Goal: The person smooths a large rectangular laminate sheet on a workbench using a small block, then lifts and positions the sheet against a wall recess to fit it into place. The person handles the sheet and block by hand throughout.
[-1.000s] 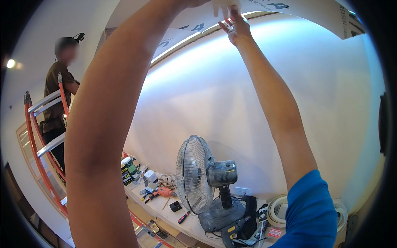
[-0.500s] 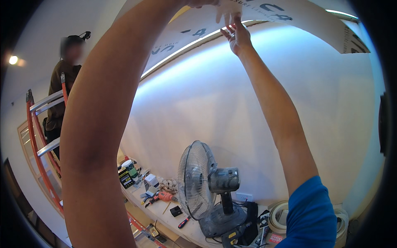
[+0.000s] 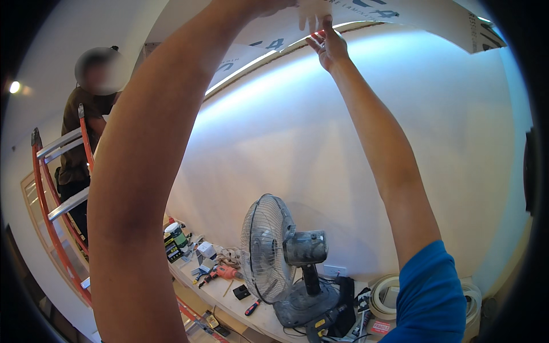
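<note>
Overhead runs a large, thin white laminate sheet [image 3: 354, 16] with dark printing, sagging in a curve near a lit slot. My right hand [image 3: 331, 50] is raised under it, thumb up and fingers spread, the tips at or close to its underside, where a pale reflection of the fingers shows. It grips nothing. My left arm crosses the left of the view, and my left hand [image 3: 280, 4] lies against the sheet at the upper edge. Most of that hand is cut off, so its fingers cannot be read.
On the left, a co-worker [image 3: 80, 134] stands by an orange ladder [image 3: 48, 208]. Below, a bench [image 3: 229, 297] along the wall carries a dusty fan [image 3: 269, 251], a red drill [image 3: 224, 273], a screwdriver [image 3: 252, 307], tubs and boxes. Rolls of edging strip [image 3: 384, 297] lie near my right sleeve.
The sheet's right end has risen slightly and shifted left in view. The co-worker has leaned right, with an arm now showing forward. My right hand keeps nearly the same pose.
</note>
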Motion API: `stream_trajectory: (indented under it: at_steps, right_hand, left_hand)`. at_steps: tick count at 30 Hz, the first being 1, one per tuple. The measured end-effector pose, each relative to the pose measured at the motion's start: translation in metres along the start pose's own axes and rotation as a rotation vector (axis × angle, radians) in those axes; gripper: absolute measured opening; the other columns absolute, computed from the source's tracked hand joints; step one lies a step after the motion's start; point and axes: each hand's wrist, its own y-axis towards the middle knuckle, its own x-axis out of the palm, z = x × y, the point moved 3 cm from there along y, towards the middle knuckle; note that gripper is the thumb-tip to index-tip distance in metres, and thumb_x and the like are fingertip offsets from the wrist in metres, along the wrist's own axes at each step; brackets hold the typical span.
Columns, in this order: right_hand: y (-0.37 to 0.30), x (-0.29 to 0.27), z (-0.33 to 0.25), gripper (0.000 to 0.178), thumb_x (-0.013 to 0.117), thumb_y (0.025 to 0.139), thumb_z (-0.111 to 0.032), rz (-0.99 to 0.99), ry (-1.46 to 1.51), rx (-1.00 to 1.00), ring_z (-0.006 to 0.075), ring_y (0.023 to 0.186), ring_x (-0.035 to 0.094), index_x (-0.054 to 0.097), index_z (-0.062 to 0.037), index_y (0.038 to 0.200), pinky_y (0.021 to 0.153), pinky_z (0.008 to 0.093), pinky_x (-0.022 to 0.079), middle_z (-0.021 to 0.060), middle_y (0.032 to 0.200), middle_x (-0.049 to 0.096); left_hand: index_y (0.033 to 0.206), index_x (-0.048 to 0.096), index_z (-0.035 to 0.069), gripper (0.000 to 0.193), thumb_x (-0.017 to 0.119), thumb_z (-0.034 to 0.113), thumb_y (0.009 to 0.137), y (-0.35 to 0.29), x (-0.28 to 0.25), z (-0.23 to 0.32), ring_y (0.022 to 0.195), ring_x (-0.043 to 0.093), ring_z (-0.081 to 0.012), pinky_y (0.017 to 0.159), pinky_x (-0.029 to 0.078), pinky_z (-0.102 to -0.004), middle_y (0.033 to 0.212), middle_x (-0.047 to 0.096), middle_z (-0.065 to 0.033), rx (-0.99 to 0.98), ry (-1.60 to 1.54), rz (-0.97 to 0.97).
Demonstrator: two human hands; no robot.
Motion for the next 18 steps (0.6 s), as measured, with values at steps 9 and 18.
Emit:
stream_trajectory:
  at_steps: [9, 18]
  right_hand:
    - [-0.005, 0.033, 0.015, 0.093, 0.076, 0.095, -0.052, -0.165, -0.113, -0.057, 0.0354, 0.146, 0.038, 0.025, -0.0097, 0.16, 0.108, 0.0515, 0.055, 0.0153, 0.146, 0.04]
    - [-0.012, 0.069, 0.051, 0.105, 0.085, 0.093, -0.03, 0.01, 0.286, 0.019, 0.0283, 0.145, 0.047, 0.009, -0.0172, 0.165, 0.086, 0.0495, 0.062, 0.0087, 0.164, 0.038]
  left_hand:
    - [0.112, 0.057, 0.003, 0.033, 0.08, 0.017, 0.092, -0.005, -0.017, -0.009, 0.096, 0.072, -0.0448, 0.082, 0.056, -0.0495, 0.104, 0.073, -0.0265, 0.071, 0.016, -0.004]
    - [0.125, 0.049, 0.0, 0.053, 0.084, 0.018, 0.089, -0.021, -0.001, -0.052, 0.111, 0.069, -0.0439, 0.092, 0.056, -0.0476, 0.116, 0.068, -0.0307, 0.194, 0.159, 0.009]
